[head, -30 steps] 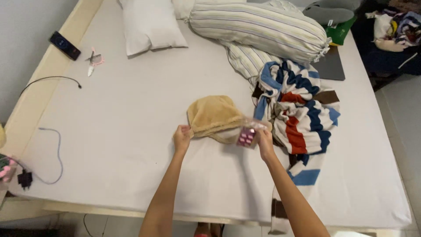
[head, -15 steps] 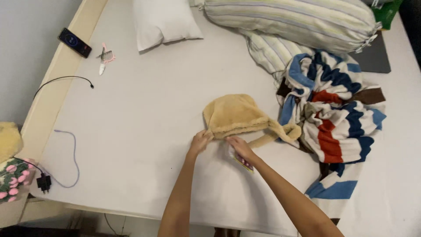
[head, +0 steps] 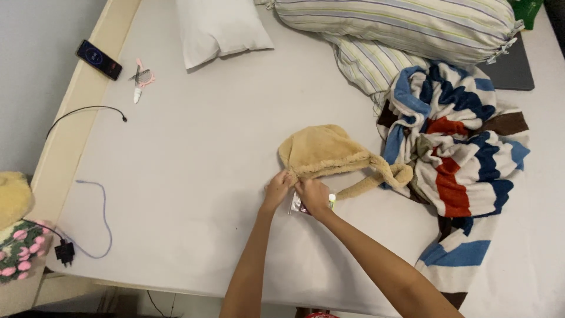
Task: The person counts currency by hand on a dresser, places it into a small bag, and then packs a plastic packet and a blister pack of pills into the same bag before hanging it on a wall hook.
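Note:
A tan fuzzy bag (head: pixel 323 150) lies on the white bed sheet (head: pixel 194 159), its handle (head: pixel 382 176) stretched to the right. My left hand (head: pixel 276 189) pinches the bag's near left corner. Right beside it, my right hand (head: pixel 312 197) rests at the bag's near edge, over a small clear packet with pink pills (head: pixel 297 206) that lies flat on the sheet. Whether my right hand grips the bag's edge or the packet is hidden by the fingers.
A striped blue, red, brown and white blanket (head: pixel 453 153) is heaped to the right. A striped bolster (head: pixel 400 23) and white pillow (head: pixel 220 26) lie at the head. A phone (head: pixel 98 59), a pink comb (head: pixel 140 79) and cables (head: pixel 94 212) sit at the left edge.
My right hand has carried the pill packet from the right of the bag down to its near edge, close to my left hand. The view has shifted slightly.

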